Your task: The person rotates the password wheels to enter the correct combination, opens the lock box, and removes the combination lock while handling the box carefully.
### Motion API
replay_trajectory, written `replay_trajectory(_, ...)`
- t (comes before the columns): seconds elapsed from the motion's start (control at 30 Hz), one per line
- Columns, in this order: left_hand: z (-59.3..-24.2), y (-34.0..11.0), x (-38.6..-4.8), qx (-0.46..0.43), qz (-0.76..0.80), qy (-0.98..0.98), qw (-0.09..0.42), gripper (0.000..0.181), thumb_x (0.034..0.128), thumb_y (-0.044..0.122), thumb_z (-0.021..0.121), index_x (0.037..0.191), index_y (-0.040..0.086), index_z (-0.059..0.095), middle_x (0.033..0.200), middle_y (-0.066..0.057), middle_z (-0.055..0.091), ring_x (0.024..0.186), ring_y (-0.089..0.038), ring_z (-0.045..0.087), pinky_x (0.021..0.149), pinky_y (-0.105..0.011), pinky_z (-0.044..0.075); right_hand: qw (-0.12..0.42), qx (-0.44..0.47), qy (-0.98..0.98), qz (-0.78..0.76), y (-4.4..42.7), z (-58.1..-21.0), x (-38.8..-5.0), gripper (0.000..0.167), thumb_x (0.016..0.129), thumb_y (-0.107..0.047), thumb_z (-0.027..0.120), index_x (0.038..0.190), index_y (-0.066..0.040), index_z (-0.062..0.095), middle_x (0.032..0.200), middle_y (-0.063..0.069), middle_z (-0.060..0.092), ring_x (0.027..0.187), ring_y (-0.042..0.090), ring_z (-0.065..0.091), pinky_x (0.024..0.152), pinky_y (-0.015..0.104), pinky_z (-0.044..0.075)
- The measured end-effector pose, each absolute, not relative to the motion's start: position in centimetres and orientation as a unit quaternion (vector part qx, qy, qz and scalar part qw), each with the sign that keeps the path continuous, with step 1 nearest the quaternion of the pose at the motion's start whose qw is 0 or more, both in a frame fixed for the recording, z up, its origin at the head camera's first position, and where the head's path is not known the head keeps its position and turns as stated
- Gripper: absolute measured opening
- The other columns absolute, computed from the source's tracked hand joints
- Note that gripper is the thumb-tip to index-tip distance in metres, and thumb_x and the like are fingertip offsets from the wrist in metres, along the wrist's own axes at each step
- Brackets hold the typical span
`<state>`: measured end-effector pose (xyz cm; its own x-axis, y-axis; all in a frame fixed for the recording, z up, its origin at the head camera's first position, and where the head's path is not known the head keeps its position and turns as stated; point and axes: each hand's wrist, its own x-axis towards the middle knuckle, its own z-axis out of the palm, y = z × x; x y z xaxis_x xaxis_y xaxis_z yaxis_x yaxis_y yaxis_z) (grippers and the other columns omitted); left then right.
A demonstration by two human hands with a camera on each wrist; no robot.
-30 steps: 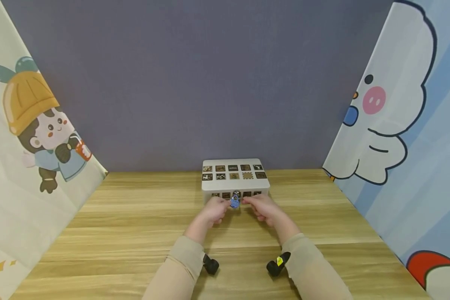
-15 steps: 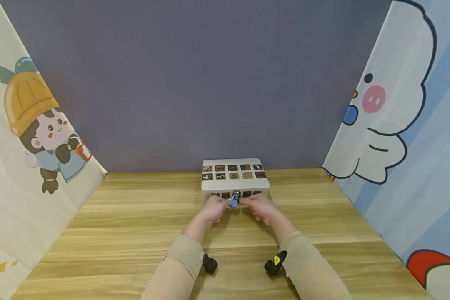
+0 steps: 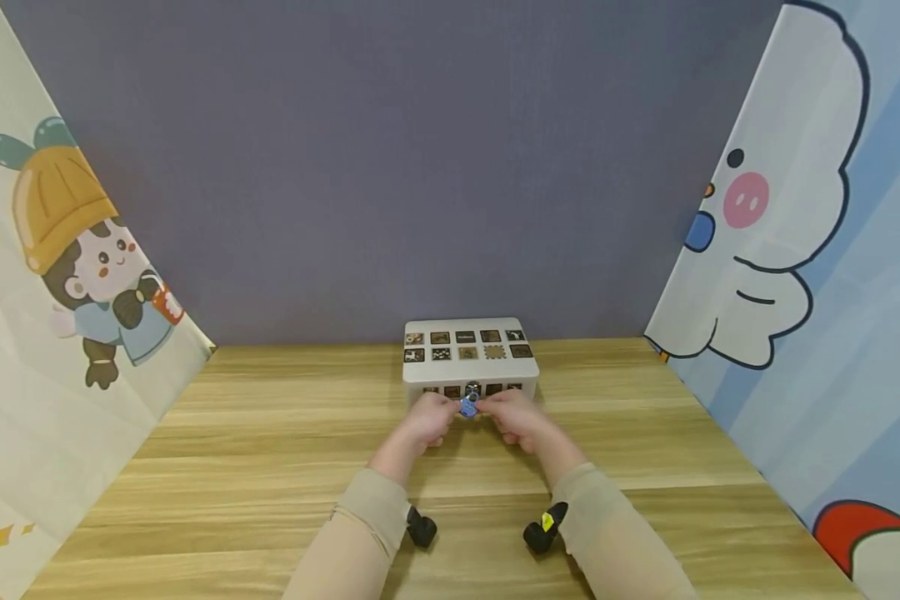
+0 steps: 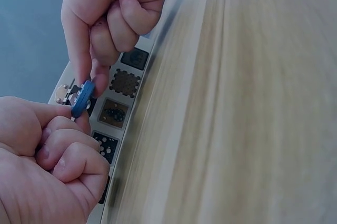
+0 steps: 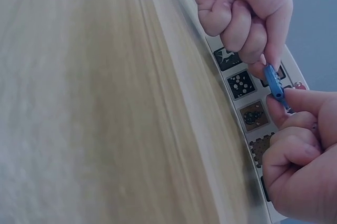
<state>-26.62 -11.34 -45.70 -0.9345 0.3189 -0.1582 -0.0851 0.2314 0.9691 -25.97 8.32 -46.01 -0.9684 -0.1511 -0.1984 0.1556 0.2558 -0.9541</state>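
Note:
A small blue padlock with a row of dials hangs at the metal latch on the front of a white box. My left hand pinches the lock's left side between thumb and index finger. From the other side, my right hand pinches its right edge. Both wrist views show the blue lock body edge-on between the two pairs of fingertips. The other fingers of each hand are curled in. Fingers partly cover the latch and shackle, so whether the shackle is fastened cannot be told.
The box lid is down, with several dark and brown square pictures on it. It stands on a wood-grain table near a grey back wall. Printed cartoon curtains flank the table left and right.
My right hand has moved left onto the padlock, from just beside it to a pinch on its edge. The padlock swung slightly left, then back. My left hand has kept its hold.

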Motion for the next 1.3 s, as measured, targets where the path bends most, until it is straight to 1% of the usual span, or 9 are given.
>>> replay_trajectory(0.17, -46.0, -11.3, -26.8, 0.074, 0.604, 0.778, 0.155, 0.028, 0.1034, 0.015, 0.053, 0.101, -0.010, 0.067, 0.053, 0.007, 0.032, 0.040, -0.006, 0.025, 0.038, -0.020, 0.025, 0.126, 0.003, 0.771, -0.625, 8.1, -46.1, -25.9, 0.024, 0.097, -0.023, 0.068, 0.100, -0.001, 0.075, 0.055, -0.007, 0.034, 0.044, 0.007, 0.026, 0.040, 0.021, 0.024)
replay_trajectory(0.33, -46.0, -11.2, -27.1, 0.084, 0.559, 0.814, 0.135, 0.029, 0.1027, 0.015, 0.054, 0.093, -0.009, 0.067, 0.051, 0.006, 0.034, 0.039, -0.007, 0.028, 0.036, -0.022, 0.026, 0.124, 0.007, 0.761, -0.637, 8.1, -46.2, -25.8, 0.021, 0.097, -0.020, 0.068, 0.099, -0.001, 0.075, 0.054, -0.007, 0.033, 0.044, 0.007, 0.026, 0.039, 0.021, 0.023)
replay_trajectory(0.5, -45.5, -11.4, -27.0, 0.107, 0.524, 0.837, 0.114, 0.030, 0.1020, 0.015, 0.056, 0.091, -0.009, 0.068, 0.052, 0.006, 0.038, 0.041, -0.008, 0.032, 0.037, -0.022, 0.028, 0.122, 0.008, 0.756, -0.644, 7.9, -46.1, -25.9, 0.023, 0.096, -0.020, 0.068, 0.103, 0.001, 0.074, 0.054, -0.007, 0.033, 0.044, 0.007, 0.025, 0.040, 0.021, 0.023)
replay_trajectory(0.67, -44.9, -12.0, -26.8, 0.134, 0.510, 0.844, 0.093, 0.026, 0.0977, 0.018, 0.065, 0.093, -0.006, 0.072, 0.055, 0.006, 0.042, 0.045, -0.008, 0.035, 0.040, -0.022, 0.031, 0.124, 0.012, 0.754, -0.645, 7.9, -46.2, -26.1, 0.026, 0.097, -0.021, 0.067, 0.108, 0.001, 0.074, 0.054, -0.007, 0.034, 0.044, 0.007, 0.026, 0.039, 0.021, 0.024)
replay_trajectory(0.77, -44.7, -12.2, -26.9, 0.161, 0.479, 0.860, 0.077, 0.028, 0.0935, 0.023, 0.073, 0.088, -0.004, 0.072, 0.057, 0.006, 0.044, 0.049, -0.008, 0.038, 0.044, -0.022, 0.032, 0.127, 0.017, 0.748, -0.651, 8.0, -46.3, -26.1, 0.025, 0.097, -0.022, 0.068, 0.106, 0.001, 0.073, 0.054, -0.007, 0.034, 0.044, 0.007, 0.026, 0.039, 0.021, 0.024)
replay_trajectory(0.9, -44.6, -12.2, -27.1, 0.190, 0.422, 0.885, 0.048, 0.031, 0.0863, 0.028, 0.081, 0.087, -0.001, 0.071, 0.063, 0.005, 0.055, 0.053, -0.009, 0.045, 0.048, -0.024, 0.040, 0.134, 0.019, 0.734, -0.666, 7.9, -46.3, -26.1, 0.024, 0.097, -0.021, 0.067, 0.101, 0.002, 0.072, 0.054, -0.007, 0.034, 0.044, 0.006, 0.026, 0.039, 0.020, 0.024)
replay_trajectory(1.03, -44.6, -12.2, -27.1, 0.195, 0.388, 0.900, 0.032, 0.032, 0.0816, 0.030, 0.085, 0.091, 0.002, 0.071, 0.072, 0.001, 0.064, 0.058, -0.012, 0.053, 0.053, -0.027, 0.046, 0.141, 0.023, 0.717, -0.683, 7.7, -46.4, -26.0, 0.021, 0.097, -0.019, 0.067, 0.098, 0.002, 0.071, 0.054, -0.008, 0.034, 0.044, 0.005, 0.026, 0.038, 0.019, 0.023)
replay_trajectory(1.17, -44.3, -12.0, -27.0, 0.199, 0.370, 0.907, 0.026, 0.030, 0.0802, 0.029, 0.087, 0.088, 0.005, 0.070, 0.073, 0.000, 0.065, 0.060, -0.014, 0.054, 0.055, -0.030, 0.048, 0.145, 0.029, 0.704, -0.695, 7.7, -46.5, -26.1, 0.019, 0.097, -0.018, 0.067, 0.094, 0.000, 0.070, 0.054, -0.008, 0.033, 0.044, 0.004, 0.026, 0.038, 0.019, 0.022)
replay_trajectory(1.3, -43.9, -11.7, -27.0, 0.193, 0.345, 0.918, 0.020, 0.031, 0.0797, 0.031, 0.088, 0.089, 0.007, 0.072, 0.076, 0.001, 0.066, 0.062, -0.015, 0.056, 0.058, -0.031, 0.049, 0.151, 0.034, 0.691, -0.706, 7.7, -46.5, -26.2, 0.018, 0.097, -0.017, 0.066, 0.093, 0.000, 0.069, 0.054, -0.008, 0.033, 0.044, 0.004, 0.024, 0.038, 0.019, 0.021)
